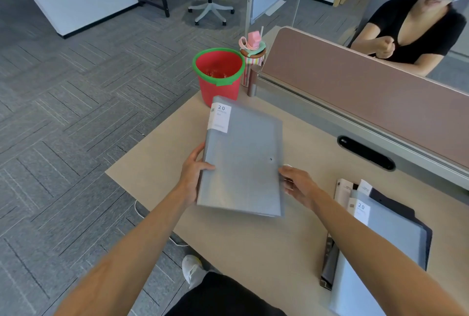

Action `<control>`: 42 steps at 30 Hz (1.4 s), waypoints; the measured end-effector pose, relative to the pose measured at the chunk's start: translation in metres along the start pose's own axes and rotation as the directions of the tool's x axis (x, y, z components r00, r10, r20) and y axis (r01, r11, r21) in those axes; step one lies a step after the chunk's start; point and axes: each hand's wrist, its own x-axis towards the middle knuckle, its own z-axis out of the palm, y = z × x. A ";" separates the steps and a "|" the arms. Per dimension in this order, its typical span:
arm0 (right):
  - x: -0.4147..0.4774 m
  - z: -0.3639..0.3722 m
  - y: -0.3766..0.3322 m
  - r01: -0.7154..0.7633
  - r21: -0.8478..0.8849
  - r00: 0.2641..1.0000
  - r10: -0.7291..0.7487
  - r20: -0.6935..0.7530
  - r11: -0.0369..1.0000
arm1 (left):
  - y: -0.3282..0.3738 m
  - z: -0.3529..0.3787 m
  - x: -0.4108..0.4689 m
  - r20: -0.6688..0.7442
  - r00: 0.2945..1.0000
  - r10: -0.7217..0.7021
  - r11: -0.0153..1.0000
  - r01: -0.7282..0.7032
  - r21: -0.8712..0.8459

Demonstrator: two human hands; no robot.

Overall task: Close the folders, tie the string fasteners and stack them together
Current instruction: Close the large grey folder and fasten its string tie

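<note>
Over the desk [253,252], both hands' fingers [206,165] clasp the closed grey folder [243,163] by its sides.

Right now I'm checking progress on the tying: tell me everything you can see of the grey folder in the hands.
The grey folder is closed, translucent frosted plastic, with a white label reading "20" at its far left corner and a small round fastener button near the right edge. It is tilted over the desk. The left hand grips its left edge, the right hand its right edge. Whether the string is tied cannot be told.
</note>
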 end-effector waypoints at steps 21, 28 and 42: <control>0.051 0.076 -0.001 -0.042 -0.182 0.985 0.010 -0.174 0.982 | -0.042 -0.102 0.074 -0.086 0.991 0.099 0.708 -0.009 0.706; 0.054 0.083 -0.003 -0.055 -0.305 0.987 0.006 -0.159 0.951 | -0.043 -0.090 0.094 0.141 0.946 0.293 0.204 -0.206 0.957; 0.088 0.081 -0.007 -0.031 -0.867 0.991 -0.097 -0.092 0.497 | -0.068 -0.066 0.135 0.498 0.862 -0.091 -0.154 -0.506 0.849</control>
